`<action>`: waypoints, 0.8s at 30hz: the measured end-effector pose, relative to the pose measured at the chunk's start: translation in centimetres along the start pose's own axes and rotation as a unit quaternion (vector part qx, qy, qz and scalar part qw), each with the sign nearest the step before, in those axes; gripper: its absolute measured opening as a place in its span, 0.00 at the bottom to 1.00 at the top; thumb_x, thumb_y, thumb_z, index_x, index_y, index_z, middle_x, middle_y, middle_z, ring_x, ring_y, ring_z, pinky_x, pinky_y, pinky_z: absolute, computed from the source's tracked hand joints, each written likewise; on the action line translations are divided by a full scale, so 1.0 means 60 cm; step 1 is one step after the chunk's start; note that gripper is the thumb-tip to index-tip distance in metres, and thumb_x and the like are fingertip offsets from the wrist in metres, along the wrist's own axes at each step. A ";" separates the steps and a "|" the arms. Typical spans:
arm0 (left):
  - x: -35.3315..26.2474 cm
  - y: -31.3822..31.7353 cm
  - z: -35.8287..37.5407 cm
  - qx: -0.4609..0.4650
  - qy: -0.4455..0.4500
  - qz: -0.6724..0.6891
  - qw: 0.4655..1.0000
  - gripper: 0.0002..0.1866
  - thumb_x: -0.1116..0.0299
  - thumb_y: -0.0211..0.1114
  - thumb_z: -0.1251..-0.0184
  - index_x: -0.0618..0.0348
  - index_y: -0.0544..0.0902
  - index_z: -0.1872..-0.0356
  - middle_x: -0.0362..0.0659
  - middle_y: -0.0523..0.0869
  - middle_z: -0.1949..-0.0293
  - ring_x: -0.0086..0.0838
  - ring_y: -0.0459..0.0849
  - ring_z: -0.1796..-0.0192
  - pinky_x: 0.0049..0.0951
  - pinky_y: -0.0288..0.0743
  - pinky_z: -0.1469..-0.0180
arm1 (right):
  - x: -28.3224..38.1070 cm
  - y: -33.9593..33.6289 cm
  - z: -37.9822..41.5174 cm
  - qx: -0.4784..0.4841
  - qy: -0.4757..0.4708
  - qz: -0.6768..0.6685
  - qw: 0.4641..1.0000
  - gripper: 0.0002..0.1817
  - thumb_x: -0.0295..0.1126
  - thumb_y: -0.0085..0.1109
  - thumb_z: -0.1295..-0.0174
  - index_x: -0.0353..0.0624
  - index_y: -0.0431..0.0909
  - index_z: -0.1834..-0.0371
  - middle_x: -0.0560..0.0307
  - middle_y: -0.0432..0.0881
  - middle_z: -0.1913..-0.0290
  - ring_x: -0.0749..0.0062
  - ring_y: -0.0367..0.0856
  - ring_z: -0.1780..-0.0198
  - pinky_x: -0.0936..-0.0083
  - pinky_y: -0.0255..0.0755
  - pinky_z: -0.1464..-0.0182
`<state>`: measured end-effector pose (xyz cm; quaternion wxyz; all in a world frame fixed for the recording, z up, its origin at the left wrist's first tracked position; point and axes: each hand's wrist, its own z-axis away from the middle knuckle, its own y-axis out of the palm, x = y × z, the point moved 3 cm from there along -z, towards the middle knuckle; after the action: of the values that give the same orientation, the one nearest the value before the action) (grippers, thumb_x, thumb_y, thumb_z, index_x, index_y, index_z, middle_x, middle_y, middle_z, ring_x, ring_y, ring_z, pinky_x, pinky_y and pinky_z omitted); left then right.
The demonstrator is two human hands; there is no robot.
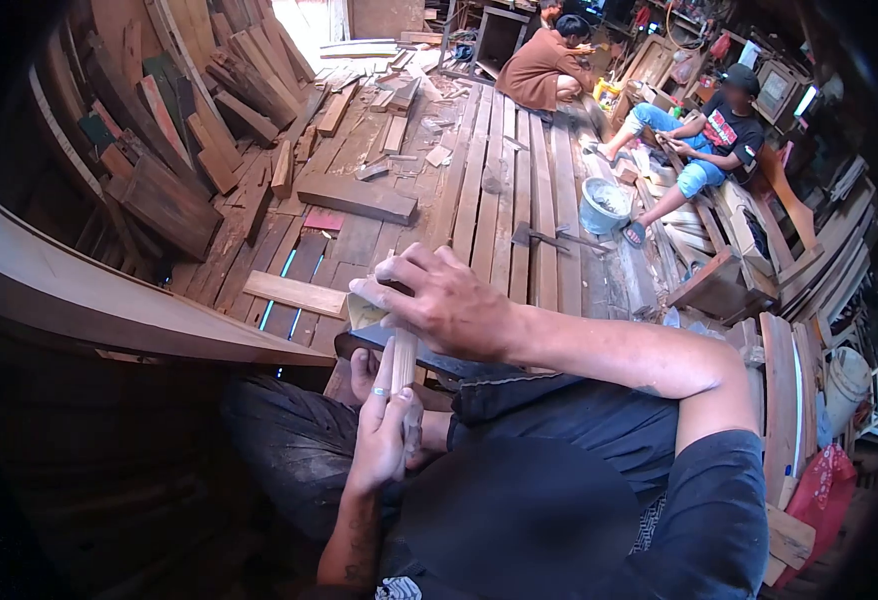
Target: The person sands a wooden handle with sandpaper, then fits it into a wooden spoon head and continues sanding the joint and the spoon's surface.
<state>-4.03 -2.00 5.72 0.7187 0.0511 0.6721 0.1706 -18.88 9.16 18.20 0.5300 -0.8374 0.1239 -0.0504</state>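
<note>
Head cam — wood pc (404,365) in L hand (384,432), R hand (451,302) at tip.

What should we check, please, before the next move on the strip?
1. Left hand holding the strip: ok.
2. Right hand at the strip's far end: ok.
3. Strip's far end in plain sight: not ok, the right hand covers it.
4. Right hand's grip firm: cannot tell.
5. Bare foot well clear of the strip: not ok, the toes look close beside it.
6. Axe away from both hands: ok, it lies on the floor ahead.
</note>
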 end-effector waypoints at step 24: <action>-0.006 0.001 -0.001 -0.010 -0.023 0.035 0.999 0.35 0.70 0.50 0.14 0.54 0.53 0.10 0.34 0.73 0.75 0.16 0.69 0.80 0.20 0.66 0.79 | -0.015 0.003 0.001 -0.021 0.023 -0.048 0.998 0.31 0.36 0.69 0.30 0.47 0.77 0.23 0.51 0.81 0.41 0.52 0.78 0.38 0.54 0.76 0.36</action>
<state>-4.11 -2.10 6.09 0.7277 0.0714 0.6518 0.2015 -19.74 9.39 18.05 0.5061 -0.8520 0.0970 -0.0926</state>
